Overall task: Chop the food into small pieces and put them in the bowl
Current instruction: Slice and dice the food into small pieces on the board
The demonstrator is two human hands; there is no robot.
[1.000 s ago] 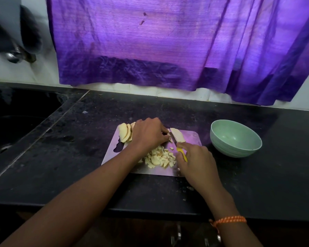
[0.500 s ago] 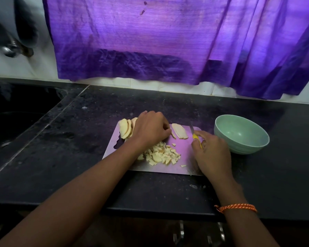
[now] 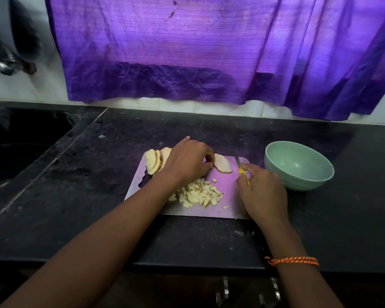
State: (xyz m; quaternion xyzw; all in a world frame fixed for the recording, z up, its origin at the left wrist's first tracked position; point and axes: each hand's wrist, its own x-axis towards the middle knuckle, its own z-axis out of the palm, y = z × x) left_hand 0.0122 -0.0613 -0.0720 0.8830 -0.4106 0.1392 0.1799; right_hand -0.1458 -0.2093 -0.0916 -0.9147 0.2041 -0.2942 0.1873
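Left hand (image 3: 187, 162): fingertips pinching a slice (image 3: 223, 166) on the board (image 3: 229, 211).
Right hand (image 3: 263, 192): curled round the knife (image 3: 242, 171) (yellow handle).
Bowl (image 3: 298, 166): beside the board.
Chopped pieces (image 3: 198, 195): heaped mid-board.

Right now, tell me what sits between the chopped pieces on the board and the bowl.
Only the right hand, gripping the knife, lies between the chopped pieces and the bowl. Otherwise just bare board and counter.

Right hand (image 3: 263, 192) hides most of the knife (image 3: 242, 171) handle; tap (image 3: 7, 65) blurred.
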